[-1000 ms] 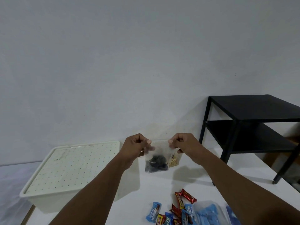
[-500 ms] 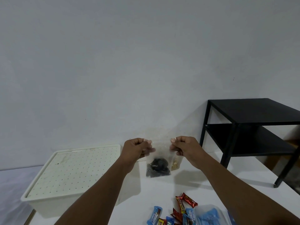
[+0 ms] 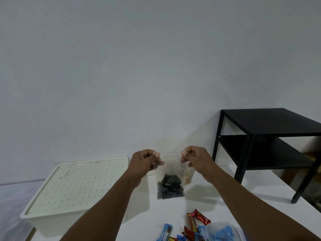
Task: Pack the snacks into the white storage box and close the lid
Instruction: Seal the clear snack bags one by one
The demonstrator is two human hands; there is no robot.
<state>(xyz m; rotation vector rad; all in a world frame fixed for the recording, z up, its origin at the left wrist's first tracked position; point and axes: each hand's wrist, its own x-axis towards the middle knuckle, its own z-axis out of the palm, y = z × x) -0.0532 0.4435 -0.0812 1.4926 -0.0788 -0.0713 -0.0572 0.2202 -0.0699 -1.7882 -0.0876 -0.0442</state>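
Head view, near edge: a pile of wrapped snack bars (image 3: 192,226) in red and blue wrappers is lying on the white table (image 3: 217,197). A clear bag of blue packets (image 3: 224,232) is sitting just beside the pile on its right.

Further out, both forearms are reaching forward. The left hand (image 3: 145,162) is pinching the top left corner of a clear zip bag of dark cookies (image 3: 171,181). The right hand (image 3: 196,159) is pinching the top right corner. The fingers (image 3: 155,154) on both hands are curled tight on the film.

The bag is hanging between the two hands, below the fingertips, just right of the box. Its mouth is pointing up, its long axis is running vertical, and the cookies are sitting at the bottom. Can't tell whether its lower edge is touching the table. A second clear bag of pale snacks (image 3: 188,176) is showing just behind its right side.

The white storage box (image 3: 52,221) is sitting left of the bag with its perforated lid (image 3: 78,185) on. A black side table (image 3: 271,122) is standing at the far right by the grey wall (image 3: 121,66).
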